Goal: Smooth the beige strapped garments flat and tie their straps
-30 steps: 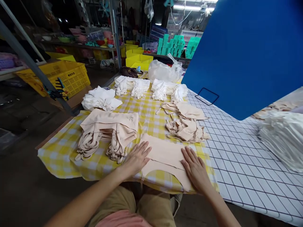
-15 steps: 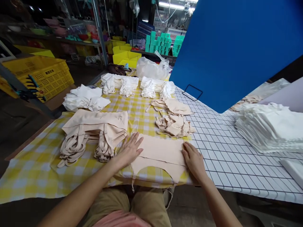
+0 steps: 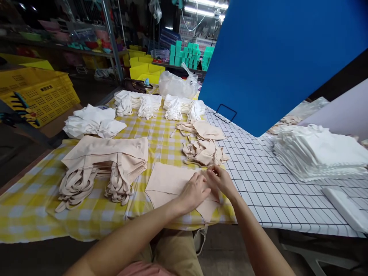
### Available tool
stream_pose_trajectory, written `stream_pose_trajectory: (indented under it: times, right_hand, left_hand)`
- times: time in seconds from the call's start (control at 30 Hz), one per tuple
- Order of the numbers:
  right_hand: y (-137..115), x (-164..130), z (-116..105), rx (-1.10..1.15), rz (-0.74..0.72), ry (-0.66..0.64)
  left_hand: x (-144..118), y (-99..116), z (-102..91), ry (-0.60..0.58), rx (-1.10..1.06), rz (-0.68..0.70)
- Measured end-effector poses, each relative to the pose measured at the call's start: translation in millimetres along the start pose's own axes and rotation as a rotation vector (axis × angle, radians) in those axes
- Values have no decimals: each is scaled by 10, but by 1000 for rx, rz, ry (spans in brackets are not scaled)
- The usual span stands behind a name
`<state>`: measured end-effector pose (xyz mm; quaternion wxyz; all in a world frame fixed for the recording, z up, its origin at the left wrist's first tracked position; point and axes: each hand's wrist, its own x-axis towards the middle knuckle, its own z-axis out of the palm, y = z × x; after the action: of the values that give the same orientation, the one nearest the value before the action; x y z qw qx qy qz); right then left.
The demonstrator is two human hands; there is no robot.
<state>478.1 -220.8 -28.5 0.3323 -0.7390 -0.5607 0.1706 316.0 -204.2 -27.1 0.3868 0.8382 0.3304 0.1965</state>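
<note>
Yellow checked cloth (image 3: 161,132) under my work, a white gridded tabletop (image 3: 258,168) running off to the right, and a big blue board (image 3: 276,57) standing behind it. Both my hands are down on the flat beige fabric piece (image 3: 165,182) right in front of me, near the table's front edge. My left hand (image 3: 195,191) lies across its right half, fingers spread a little and pressing flat. My right hand (image 3: 220,180) sits at the piece's right corner, fingers curled together — they seem to be pinching the edge there, though my own knuckles hide the tips, so I can't say for sure what they've got.

Just beyond my right hand lies a loose beige heap (image 3: 204,152), and it's near enough that a stray strap could get caught up with the corner I'm working. To my left, the folded beige stack (image 3: 112,157) with its straps trailing forward sits just beside the flat piece.

Trouble I can see coming: the lower edge of the piece lies right at the table's front, so a careless tug could drag it over — and the checked cloth underneath looks free to ruck up and slide with it. White bundles (image 3: 138,103) sit well back
</note>
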Motion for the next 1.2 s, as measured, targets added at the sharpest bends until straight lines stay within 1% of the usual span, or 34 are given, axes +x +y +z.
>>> stream_pose_trajectory:
  times: [0.07, 0.17, 0.27, 0.33, 0.37, 0.4, 0.43, 0.5, 0.53, 0.57, 0.63, 0.73, 0.8, 0.93, 1.03, 1.1, 1.2]
  right_hand:
    - [-92, -27, -16, 63, 1, -38]
    - [-221, -34, 1, 171, 25, -113]
    - [-317, -8, 32, 315, 49, -219]
    - [-351, 20, 27, 399, 69, -259]
    - [-354, 34, 15, 410, 76, -241]
    - [-346, 47, -2, 389, 80, -192]
    - [-324, 55, -22, 330, 88, -114]
    - [-243, 53, -54, 135, 122, 40]
    - [-189, 40, -62, 28, 155, 84]
    - [-131, 19, -63, -71, 194, 101]
    - [-19, -36, -46, -226, 254, 90]
    - [75, -121, 20, -374, 250, 116]
    - [66, -163, 84, -378, 209, 141]
    - [-79, -258, 236, -191, 152, 169]
    - [-195, -372, 336, -119, 45, 195]
    - [-235, -455, 384, -112, -34, 197]
    - [-235, -560, 420, -80, -99, 162]
  left_hand:
    - [96, 48, 97, 38, -72, -70]
    - [200, 73, 177, 66, -85, -158]
    - [246, 79, 167, 53, -67, -290]
    - [263, 68, 137, 42, -85, -326]
    - [271, 56, 123, 41, -98, -329]
    - [278, 40, 114, 44, -106, -329]
    - [285, 22, 109, 52, -109, -329]
    - [294, -16, 110, 68, -102, -345]
    - [295, -31, 115, 77, -99, -356]
    - [292, -44, 120, 88, -102, -356]
    - [282, -58, 131, 106, -119, -342]
    - [263, -63, 137, 122, -166, -329]
    - [253, -69, 133, 117, -214, -339]
    - [231, -102, 118, 90, -359, -359]
    - [213, -135, 109, 97, -453, -350]
    - [208, -149, 105, 109, -467, -338]
    - [207, -160, 99, 108, -534, -336]
